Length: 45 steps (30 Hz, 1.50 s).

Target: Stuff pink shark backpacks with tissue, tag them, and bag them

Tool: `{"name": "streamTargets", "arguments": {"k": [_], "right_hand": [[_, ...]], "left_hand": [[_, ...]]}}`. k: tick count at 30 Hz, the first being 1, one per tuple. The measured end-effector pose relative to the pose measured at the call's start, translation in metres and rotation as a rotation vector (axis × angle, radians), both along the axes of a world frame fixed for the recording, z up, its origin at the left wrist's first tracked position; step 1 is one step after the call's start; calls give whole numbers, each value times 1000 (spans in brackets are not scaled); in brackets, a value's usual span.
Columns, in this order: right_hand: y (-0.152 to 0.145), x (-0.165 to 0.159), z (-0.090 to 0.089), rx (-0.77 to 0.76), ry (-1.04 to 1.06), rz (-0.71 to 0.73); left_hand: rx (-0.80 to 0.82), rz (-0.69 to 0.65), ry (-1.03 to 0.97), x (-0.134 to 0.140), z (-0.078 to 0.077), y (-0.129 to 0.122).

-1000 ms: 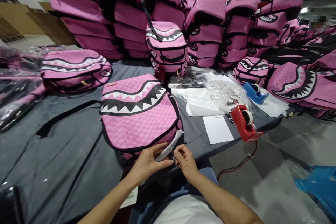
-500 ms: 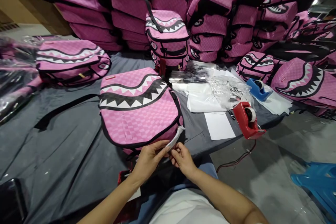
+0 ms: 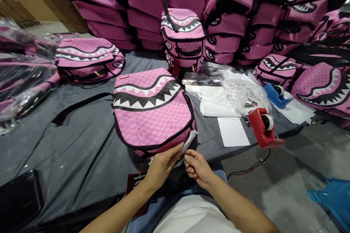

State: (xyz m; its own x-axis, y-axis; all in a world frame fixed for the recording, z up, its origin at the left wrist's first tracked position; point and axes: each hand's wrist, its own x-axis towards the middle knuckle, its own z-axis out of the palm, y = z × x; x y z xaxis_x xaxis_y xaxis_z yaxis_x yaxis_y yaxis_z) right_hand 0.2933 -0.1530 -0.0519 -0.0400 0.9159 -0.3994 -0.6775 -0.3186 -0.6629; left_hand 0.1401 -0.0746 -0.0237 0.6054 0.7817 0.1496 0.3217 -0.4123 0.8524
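Note:
A pink checkered backpack (image 3: 153,116) with a black-and-white shark-teeth print lies on its back in front of me. At its near right corner is a white paper-like strip (image 3: 189,142), which looks wrapped around something narrow. My left hand (image 3: 164,165) grips this strip between thumb and fingers, against the backpack's near edge. Just right of it, my right hand (image 3: 198,167) is closed in a pinch close to the strip's underside. Whatever its fingertips hold is too small to make out. A black strap (image 3: 82,105) extends left from the backpack across the grey cloth.
Stacks of pink backpacks (image 3: 150,18) line the back. A red tape dispenser (image 3: 264,129), a blue tape dispenser (image 3: 277,94), white paper (image 3: 232,133) and clear plastic bags (image 3: 240,93) lie to the right. At lower left is a black glossy object (image 3: 20,196). A blue stool (image 3: 332,198) stands right.
The view has shifted, so everything sits further right. My right hand has come slightly away from the left hand, leaving a small gap. The left hand still grips the white strip.

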Motion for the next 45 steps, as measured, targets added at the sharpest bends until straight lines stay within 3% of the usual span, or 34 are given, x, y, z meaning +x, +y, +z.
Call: {"name": "streamTargets", "arguments": {"k": [3, 6, 10, 13, 16, 19, 21, 23, 26, 30, 33, 36, 38, 41, 45], "right_hand": [[-2, 2, 7, 0, 327, 88], [6, -2, 3, 25, 532, 141], [14, -2, -9, 72, 607, 130], [12, 9, -16, 96, 570, 52], [7, 25, -20, 96, 486, -88], [2, 36, -22, 57, 378, -90], [2, 42, -21, 36, 302, -91], [6, 50, -18, 23, 211, -143], [16, 69, -12, -5, 8, -272], [33, 88, -12, 5, -324, -422], [52, 81, -19, -6, -389, -380], [71, 64, -24, -27, -407, -312], [80, 56, -23, -37, -432, -320], [85, 54, -17, -25, -415, -307], [84, 49, -4, 19, -397, -256]], "left_hand": [[77, 5, -54, -1, -2, -1], [40, 51, -64, -3, 0, 0], [-152, 52, -28, -1, 9, 5], [-160, 3, 57, 2, 9, 6], [160, -32, 183, 2, -4, 3], [745, -92, 198, -2, -17, 0], [1045, -145, 227, -6, -19, 0], [1187, -198, 281, -13, -16, -1], [1211, -233, 357, -27, -8, -9], [1133, -100, 276, -48, 9, -16], [1008, 238, 197, -62, 28, 10], [475, 757, 162, -68, 43, 58], [84, 953, 102, -67, 47, 84], [-273, 939, -147, -59, 46, 98], [-506, 873, -438, -58, 47, 79]]}}
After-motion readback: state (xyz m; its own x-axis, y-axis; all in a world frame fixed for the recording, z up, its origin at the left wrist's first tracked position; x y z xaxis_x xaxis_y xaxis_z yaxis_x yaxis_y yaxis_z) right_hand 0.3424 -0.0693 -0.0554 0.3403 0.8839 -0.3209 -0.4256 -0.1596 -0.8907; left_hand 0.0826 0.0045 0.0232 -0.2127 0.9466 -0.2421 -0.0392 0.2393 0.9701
